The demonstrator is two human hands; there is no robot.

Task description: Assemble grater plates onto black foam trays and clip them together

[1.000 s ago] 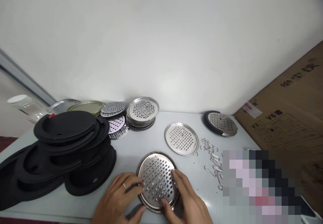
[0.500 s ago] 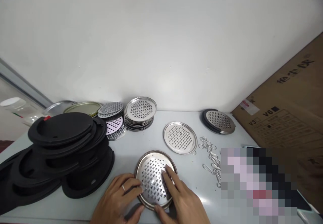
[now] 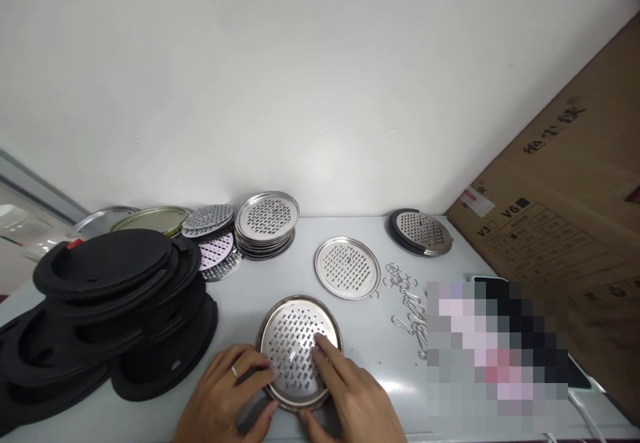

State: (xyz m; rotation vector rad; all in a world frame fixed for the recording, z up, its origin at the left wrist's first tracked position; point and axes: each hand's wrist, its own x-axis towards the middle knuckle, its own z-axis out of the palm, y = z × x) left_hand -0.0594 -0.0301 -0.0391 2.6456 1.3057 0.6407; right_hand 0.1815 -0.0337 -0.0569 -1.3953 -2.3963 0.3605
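A round metal grater (image 3: 295, 343) with a dark rim lies on the table in front of me. My left hand (image 3: 227, 390), with a ring on one finger, grips its left edge, fingertips on the rim and thumb at the near side. My right hand (image 3: 353, 390) holds the right side, fingers flat on the perforated face and thumb at the near rim. Just beyond it lies another round grater plate (image 3: 348, 268) with a small wire loop by its edge. Several wire hooks (image 3: 414, 313) are scattered to the right of that plate.
Black round holders (image 3: 113, 263) are piled at the left. Behind them stand grater plates (image 3: 209, 216) and a taller stack of plates (image 3: 267, 215). A grater in a black holder (image 3: 425, 231) sits at the back right. A cardboard box (image 3: 565, 230) borders the right side, near a phone (image 3: 500, 293).
The whole view has shifted slightly, so things on the table appear further left. Both hands keep their hold on the grater, with hardly any change in their pose.
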